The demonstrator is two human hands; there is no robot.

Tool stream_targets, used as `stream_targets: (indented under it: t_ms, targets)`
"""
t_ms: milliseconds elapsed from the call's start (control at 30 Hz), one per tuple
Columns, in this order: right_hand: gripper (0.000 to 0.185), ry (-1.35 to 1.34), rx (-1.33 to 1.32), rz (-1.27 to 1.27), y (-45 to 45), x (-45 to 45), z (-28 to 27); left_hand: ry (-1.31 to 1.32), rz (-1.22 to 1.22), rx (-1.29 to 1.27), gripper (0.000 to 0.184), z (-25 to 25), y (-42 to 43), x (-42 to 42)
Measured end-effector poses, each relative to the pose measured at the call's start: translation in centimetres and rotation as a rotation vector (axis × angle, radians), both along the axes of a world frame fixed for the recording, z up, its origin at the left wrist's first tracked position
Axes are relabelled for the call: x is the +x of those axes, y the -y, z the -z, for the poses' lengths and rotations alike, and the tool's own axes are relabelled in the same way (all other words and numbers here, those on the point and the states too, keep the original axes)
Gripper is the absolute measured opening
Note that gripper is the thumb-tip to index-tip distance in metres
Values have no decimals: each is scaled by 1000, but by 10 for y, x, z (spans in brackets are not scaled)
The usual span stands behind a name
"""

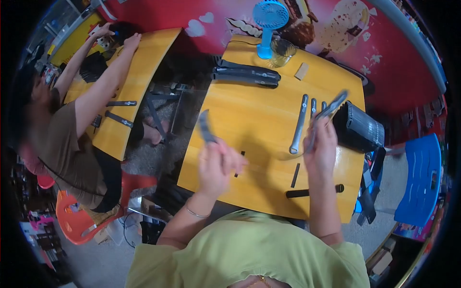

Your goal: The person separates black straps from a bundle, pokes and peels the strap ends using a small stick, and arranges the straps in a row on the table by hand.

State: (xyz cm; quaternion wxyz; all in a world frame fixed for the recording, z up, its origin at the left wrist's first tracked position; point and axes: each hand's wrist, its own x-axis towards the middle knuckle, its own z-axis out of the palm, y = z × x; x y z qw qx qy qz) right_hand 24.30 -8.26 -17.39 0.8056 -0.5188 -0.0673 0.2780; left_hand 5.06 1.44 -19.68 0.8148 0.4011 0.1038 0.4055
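Observation:
My left hand [215, 165] is closed on one end of a short dark strap [205, 126], which sticks up and curves above the fingers. In my right hand [322, 144], raised over the table's right side, is a long dark strap [337, 103] with a pale loop hanging below it; motion blurs it. Several grey printed straps lie beside that hand, the longest strap [299, 124] to its left. Nearer me are a thin black strip [295, 175] and a black strap [297, 193] passing beneath my right forearm. Another small black piece [236, 175] is partly hidden by my left fingers.
A stack of dark straps [247, 74] lies at the back left, and a thick strap bundle [361, 127] at the right edge. Behind stand a blue fan [270, 19], a glass bowl [283, 52] and a tan block [301, 71]. Another person [81, 129] works at the left table.

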Motion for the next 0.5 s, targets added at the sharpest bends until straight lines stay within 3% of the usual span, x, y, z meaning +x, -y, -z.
stream_targets:
  t_ms: [67,100,200,233,267,367,500]
  targets:
    - [9,89,113,3,6,27,-4,-21,-170,-25,30,-5,-19,-3]
    - [9,148,57,-34,7,35,-4,16,-156,-15,28,-4,-28,-6]
    - [10,389,-244,-188,-1,46,5,-298,-211,-125,25,-1,-36,7]
    - [12,386,-195,-119,-14,38,8,-300,-72,-18,27,12,-44,5]
    - [13,480,-337,-185,-16,42,16,-381,-45,38,28,24,-47,8]
    - [18,540,-409,-245,-34,57,64,-528,-11,226,31,34,-51,30]
    - [22,672,-707,-203,-46,57,78,-542,68,202,21,30,-54,43]
